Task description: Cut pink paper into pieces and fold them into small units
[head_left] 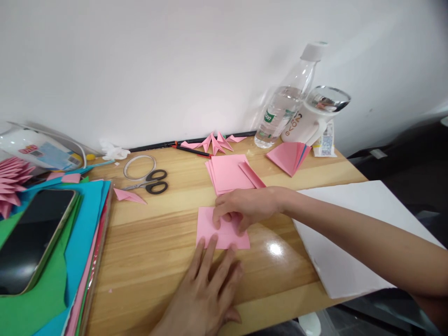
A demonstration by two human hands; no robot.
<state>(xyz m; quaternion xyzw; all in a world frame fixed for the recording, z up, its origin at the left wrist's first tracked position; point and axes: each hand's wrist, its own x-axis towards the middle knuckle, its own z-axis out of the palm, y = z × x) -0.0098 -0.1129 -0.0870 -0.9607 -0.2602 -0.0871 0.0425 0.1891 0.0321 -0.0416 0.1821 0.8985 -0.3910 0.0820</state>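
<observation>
A square of pink paper point(206, 221) lies on the wooden table, with one faint crease line across its lower part. My left hand point(208, 289) rests at its near edge, fingers stretched and spread, fingertips touching the paper. From the right, my right hand point(241, 205) reaches over the far side of the same sheet. Its fingers are bent and apart, with the tips down on the paper and nothing visibly gripped. Just beyond the right hand is a stack of pink paper squares point(227, 170), with a narrow folded pink strip point(252, 175) on its right side.
Black-handled scissors point(156, 182) and a tape ring point(140, 157) lie left of the stack. Folded pink pieces point(213, 142) sit by the wall. A water bottle point(280, 112) and white mug point(304, 121) stand behind. A phone point(37, 238) rests on coloured paper; white board point(350, 261) at right.
</observation>
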